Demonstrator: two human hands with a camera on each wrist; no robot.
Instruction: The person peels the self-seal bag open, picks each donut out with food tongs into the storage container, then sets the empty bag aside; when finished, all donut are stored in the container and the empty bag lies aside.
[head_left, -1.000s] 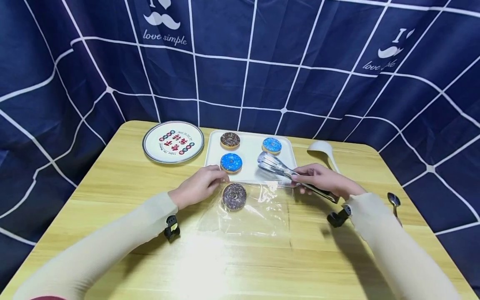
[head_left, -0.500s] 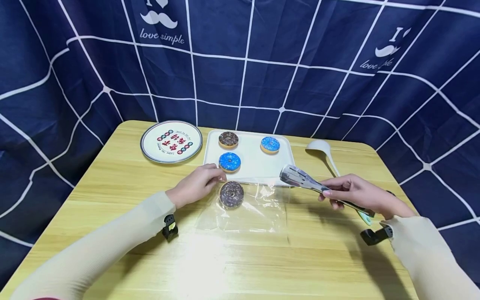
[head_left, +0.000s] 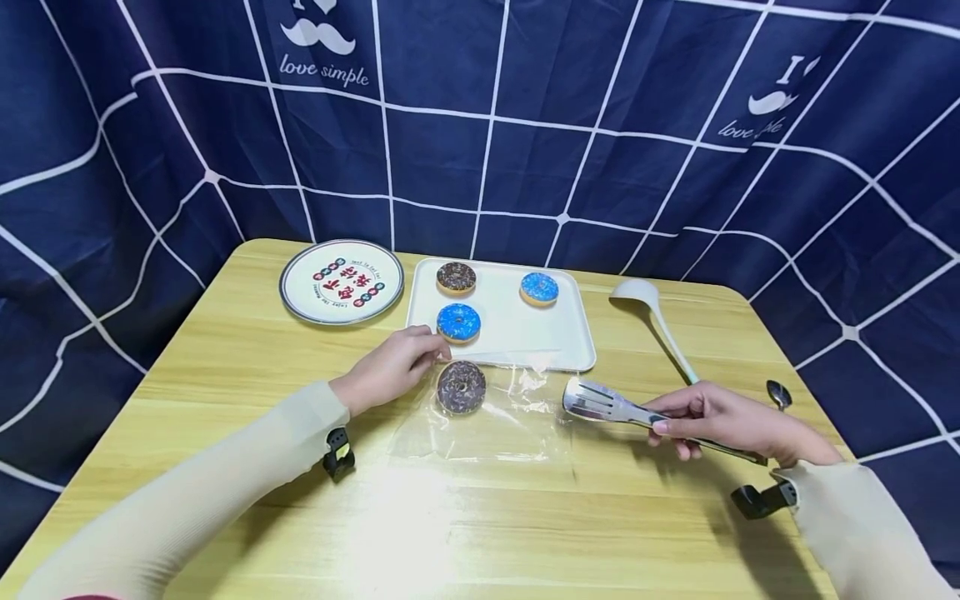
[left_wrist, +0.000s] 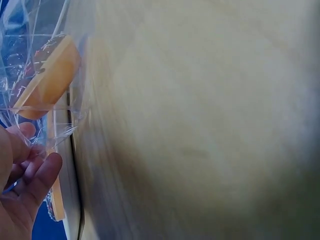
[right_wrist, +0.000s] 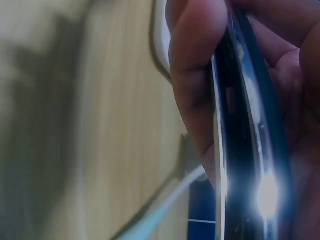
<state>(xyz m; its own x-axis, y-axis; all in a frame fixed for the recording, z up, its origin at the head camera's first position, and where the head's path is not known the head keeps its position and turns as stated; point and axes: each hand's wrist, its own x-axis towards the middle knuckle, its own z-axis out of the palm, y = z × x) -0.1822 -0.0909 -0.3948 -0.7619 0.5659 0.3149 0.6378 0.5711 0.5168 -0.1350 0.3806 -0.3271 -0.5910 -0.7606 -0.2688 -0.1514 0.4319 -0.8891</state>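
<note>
My left hand (head_left: 393, 369) pinches the edge of a clear plastic bag (head_left: 517, 429), as the left wrist view shows too. Inside the bag is a brown sprinkled donut (head_left: 461, 387), its orange underside (left_wrist: 52, 82) turned to the left wrist camera. On the right, my right hand (head_left: 720, 423) grips metal serving tongs (head_left: 611, 406) by the handle, above the table, the slotted head pointing left toward the bag. Nothing is held between the tong heads. Behind the bag, a white tray (head_left: 513, 329) bears two blue donuts, one (head_left: 459, 322) near my left fingers, and another brown donut (head_left: 456, 278).
A round plate (head_left: 342, 282) with red lettering lies at the back left. A white ladle (head_left: 652, 312) lies right of the tray, its handle running toward my right hand. A spoon (head_left: 778, 393) is partly hidden behind my right wrist. A dark blue curtain (head_left: 435, 158) hangs behind the table.
My right hand has drawn the tongs from over the tray to the right and nearer, beside the bag. My left hand still pinches the bag in about the same place.
</note>
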